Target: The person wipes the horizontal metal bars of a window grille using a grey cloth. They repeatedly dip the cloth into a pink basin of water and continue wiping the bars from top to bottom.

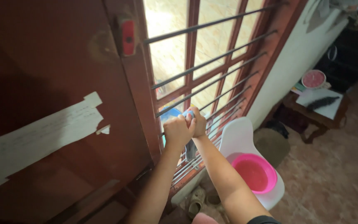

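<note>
One dark red door (pixel 42 83) carries one torn paper strip (pixel 34 137). Beside it, one barred window (pixel 212 70). Two hands meet at its lower bars: the left hand (pixel 177 132) is a closed fist, the right hand (pixel 198 122) curls around one small blue cloth (pixel 188 113) pressed against the bars. Right: one white chair (pixel 239 139) holding one pink basin (pixel 254 173), then one low wooden bench (pixel 318 112).

Dim room, glaring window (pixel 204 54) backlight
</note>
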